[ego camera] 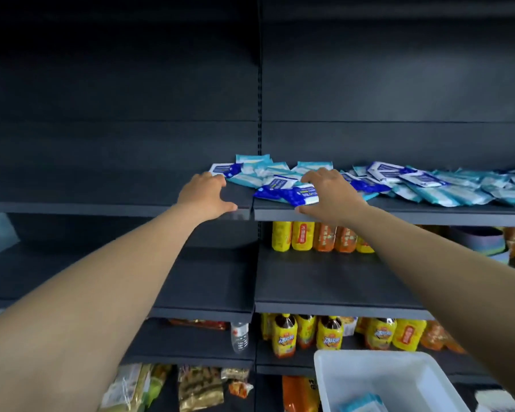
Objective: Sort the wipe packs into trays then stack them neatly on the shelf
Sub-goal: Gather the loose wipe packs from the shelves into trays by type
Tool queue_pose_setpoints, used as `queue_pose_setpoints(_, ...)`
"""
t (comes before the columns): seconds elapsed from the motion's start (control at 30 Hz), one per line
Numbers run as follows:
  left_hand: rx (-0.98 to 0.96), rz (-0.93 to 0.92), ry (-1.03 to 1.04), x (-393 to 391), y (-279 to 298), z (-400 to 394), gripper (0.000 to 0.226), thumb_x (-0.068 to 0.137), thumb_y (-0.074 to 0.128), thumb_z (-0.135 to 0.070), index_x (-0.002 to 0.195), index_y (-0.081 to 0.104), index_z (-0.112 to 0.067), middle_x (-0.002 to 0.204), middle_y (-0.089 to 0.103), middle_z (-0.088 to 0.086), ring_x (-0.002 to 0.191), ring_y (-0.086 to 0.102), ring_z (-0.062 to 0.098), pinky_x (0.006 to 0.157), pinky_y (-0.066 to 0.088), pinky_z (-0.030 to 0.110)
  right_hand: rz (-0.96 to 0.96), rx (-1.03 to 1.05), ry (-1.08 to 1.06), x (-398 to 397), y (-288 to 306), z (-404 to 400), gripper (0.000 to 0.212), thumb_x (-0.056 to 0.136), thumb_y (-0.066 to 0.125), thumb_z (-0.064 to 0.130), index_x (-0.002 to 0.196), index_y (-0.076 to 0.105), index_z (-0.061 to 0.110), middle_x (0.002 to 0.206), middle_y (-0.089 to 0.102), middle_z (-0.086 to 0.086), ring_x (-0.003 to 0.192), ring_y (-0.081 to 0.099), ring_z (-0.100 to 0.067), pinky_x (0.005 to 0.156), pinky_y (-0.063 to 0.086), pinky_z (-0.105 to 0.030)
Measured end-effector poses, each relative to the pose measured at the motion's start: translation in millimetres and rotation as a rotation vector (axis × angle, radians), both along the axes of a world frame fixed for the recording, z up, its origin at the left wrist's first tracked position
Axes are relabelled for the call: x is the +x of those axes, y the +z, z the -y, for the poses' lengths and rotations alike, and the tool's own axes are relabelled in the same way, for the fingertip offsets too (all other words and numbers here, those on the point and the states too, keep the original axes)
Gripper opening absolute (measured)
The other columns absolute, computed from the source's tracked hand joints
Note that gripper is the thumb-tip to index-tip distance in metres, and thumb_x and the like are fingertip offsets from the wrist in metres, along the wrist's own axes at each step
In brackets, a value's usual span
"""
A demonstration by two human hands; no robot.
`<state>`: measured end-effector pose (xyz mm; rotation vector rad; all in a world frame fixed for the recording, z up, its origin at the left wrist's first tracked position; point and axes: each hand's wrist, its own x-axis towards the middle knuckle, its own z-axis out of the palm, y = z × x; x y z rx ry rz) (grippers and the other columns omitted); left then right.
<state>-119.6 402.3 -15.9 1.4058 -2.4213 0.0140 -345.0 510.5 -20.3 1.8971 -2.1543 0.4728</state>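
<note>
Nearest the camera, at the bottom right, a white tray (399, 379) sits low in front of the shelving, with a light blue wipe pack (361, 404) lying in its near corner. Just behind and below it, lower shelves hold snack bags (199, 391) on the left and yellow and orange drink bottles (329, 334) on the right, with one clear water bottle (239, 337) beside them. Another row of the same yellow and orange bottles stands on the shelf above.

Two bare forearms reach up and away to a dark upper shelf (399, 215). The left hand (204, 194) hovers at the shelf's front edge, fingers spread and loosely bent, holding nothing, its fingertips close to the nearest packs. The right hand (329, 194) lies over a dark blue pack (286, 194) at the shelf's front edge, fingers curled over the top and thumb underneath at the shelf lip, gripping it.

Behind both hands, a loose, overlapping pile of packs (428, 185), light blue and dark blue with white, runs along the shelf to the right edge of view. Behind that is the dark back panel (131, 84)
</note>
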Motion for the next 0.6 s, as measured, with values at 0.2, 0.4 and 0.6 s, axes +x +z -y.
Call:
queue_pose_setpoints(0.2, 0.007, -0.017, 0.034, 4, 10, 71, 0.061, 0.081, 0.066, -0.048, 0.132, 0.047, -0.019, 0.129, 0.047, 0.005, 0.12, 0.044, 0.024, 0.092, 0.043, 0.036, 0.025, -0.005, -0.005, -10, 11, 68, 0.064, 0.082, 0.069, 0.044, 0.135, 0.044, 0.017, 0.133, 0.047, -0.009, 0.125, 0.039, -0.027, 0.101, 0.038, -0.039)
queue_pose_setpoints(0.4, 0.086, -0.034, 0.025, -27, -6, 168, 0.062, 0.08, 0.068, -0.048, 0.132, 0.047, -0.022, 0.13, 0.047, 0.003, 0.119, 0.045, 0.021, 0.091, 0.043, 0.034, 0.143, 0.145, -0.037, -48, 0, 161, 0.071, 0.079, 0.072, 0.048, 0.136, 0.042, 0.02, 0.138, 0.044, -0.01, 0.127, 0.039, -0.026, 0.098, 0.036, -0.034)
queue_pose_setpoints(0.6, 0.161, -0.025, 0.002, -62, -21, 253, 0.064, 0.079, 0.069, -0.048, 0.133, 0.046, -0.022, 0.136, 0.045, 0.001, 0.125, 0.043, 0.02, 0.096, 0.04, 0.032, 0.264, 0.388, -0.113, -87, -6, 235, 0.083, 0.071, 0.076, 0.055, 0.138, 0.039, 0.025, 0.14, 0.045, -0.003, 0.122, 0.046, -0.022, 0.098, 0.038, -0.032)
